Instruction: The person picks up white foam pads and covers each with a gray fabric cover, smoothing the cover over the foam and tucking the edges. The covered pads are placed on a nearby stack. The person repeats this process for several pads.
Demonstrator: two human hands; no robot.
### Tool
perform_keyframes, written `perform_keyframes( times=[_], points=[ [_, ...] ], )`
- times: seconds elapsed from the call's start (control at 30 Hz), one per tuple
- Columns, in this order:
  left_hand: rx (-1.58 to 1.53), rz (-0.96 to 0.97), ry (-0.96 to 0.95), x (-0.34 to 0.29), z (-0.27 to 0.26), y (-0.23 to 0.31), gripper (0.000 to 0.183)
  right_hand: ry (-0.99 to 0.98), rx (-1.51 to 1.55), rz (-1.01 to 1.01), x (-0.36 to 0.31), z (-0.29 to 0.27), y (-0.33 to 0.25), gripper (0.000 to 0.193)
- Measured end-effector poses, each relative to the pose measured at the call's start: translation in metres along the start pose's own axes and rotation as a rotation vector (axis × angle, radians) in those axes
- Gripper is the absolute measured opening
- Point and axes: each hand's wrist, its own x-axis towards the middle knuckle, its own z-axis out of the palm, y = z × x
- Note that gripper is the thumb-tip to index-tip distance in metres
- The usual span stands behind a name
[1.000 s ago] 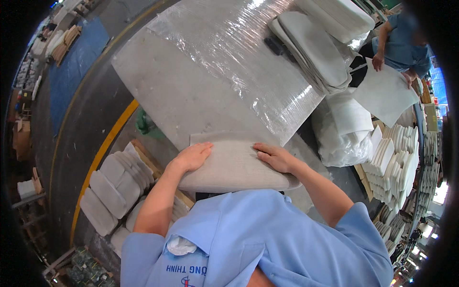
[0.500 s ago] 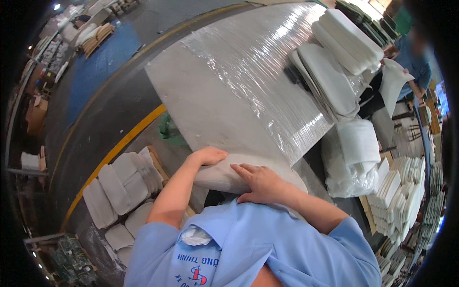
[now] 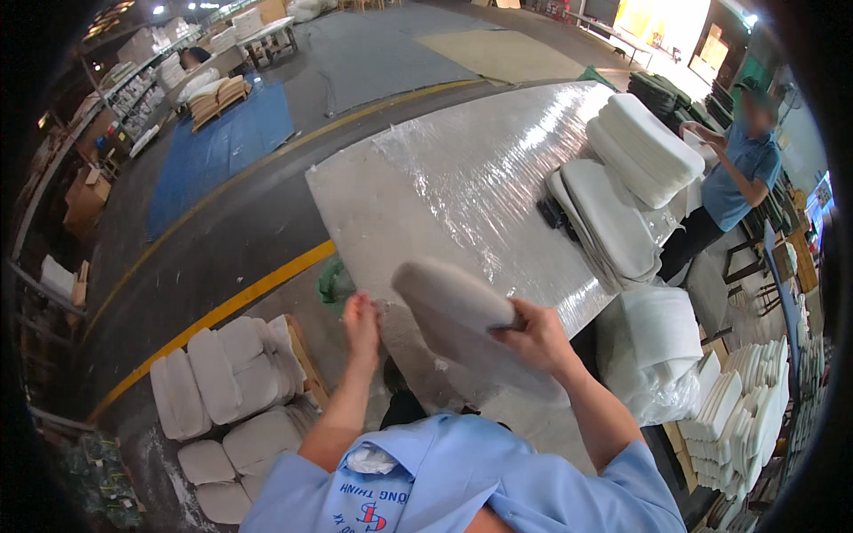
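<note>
A light grey padded cushion (image 3: pixel 458 315) with rounded ends is tilted up over the near end of the table, blurred by motion. My right hand (image 3: pixel 538 333) grips its right edge, the thumb on the upper face and the other fingers partly hidden. To the left of the cushion, my left hand (image 3: pixel 362 324) is raised and apart from it, slightly blurred, its fingers loosely extended with nothing in them. Below both lies the table (image 3: pixel 355 195), its top partly wrapped in shiny clear plastic film.
White and grey cushions (image 3: pixel 644 151) are stacked at the table's far right, beside a small black object (image 3: pixel 557 216). A co-worker (image 3: pixel 737 169) stands beyond. Plastic-wrapped white rolls (image 3: pixel 653 342) and stacked pads (image 3: pixel 737 417) stand right; more pads (image 3: pixel 222 373) sit left, near a green bag (image 3: pixel 335 282).
The cushion has been lifted off the table's near edge and tipped up in my right hand. My left hand has come away from it to the left. The view has tilted upward.
</note>
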Motion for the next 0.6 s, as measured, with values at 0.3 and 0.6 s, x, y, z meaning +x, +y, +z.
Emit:
perform_keyframes(
  times=[0.3,0.6],
  points=[
    [0.320,-0.050,-0.467,0.018,0.093,0.020,0.041,0.530,0.916,0.124,0.001,0.030,0.016,0.065],
    [0.982,-0.193,-0.750,0.029,0.063,-0.064,0.028,0.117,1.092,0.730,-0.097,0.071,0.017,0.054]
  ],
)
